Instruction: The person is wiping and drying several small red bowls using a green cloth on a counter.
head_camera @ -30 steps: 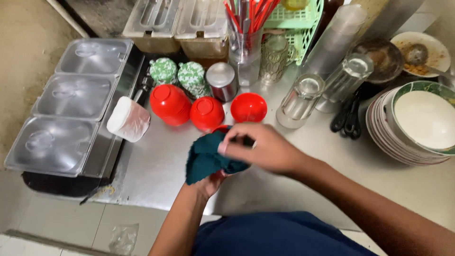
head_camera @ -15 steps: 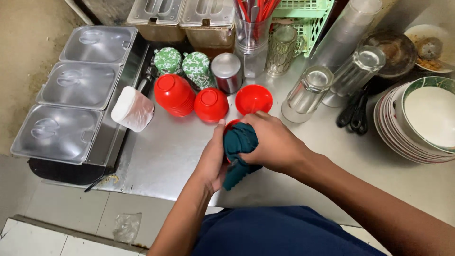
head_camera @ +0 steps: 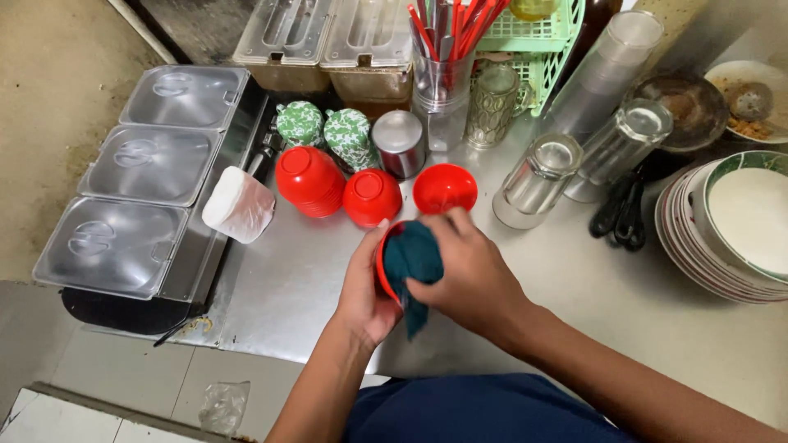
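Note:
My left hand (head_camera: 365, 287) grips a small red bowl (head_camera: 382, 267) from its left side, tilted on edge above the steel counter (head_camera: 279, 279). Only the bowl's rim shows. My right hand (head_camera: 472, 275) presses a dark teal cloth (head_camera: 412, 261) into the bowl's opening; a tail of the cloth hangs down below it. Just beyond my hands stand three more red bowls in a row: two upside down (head_camera: 310, 179) (head_camera: 371, 195) and one open side up (head_camera: 444, 187).
Lidded steel pans (head_camera: 148, 156) sit at the left, with a white container (head_camera: 238, 205) beside them. Green patterned jars (head_camera: 324, 127), a steel cup (head_camera: 399, 141), a holder of red chopsticks (head_camera: 443, 49) and glasses (head_camera: 538, 176) stand behind. Stacked plates (head_camera: 722, 238) lie at the right.
The cloth was bunched low between both hands; now the red bowl's rim shows in my left hand and my right hand pushes the cloth into it.

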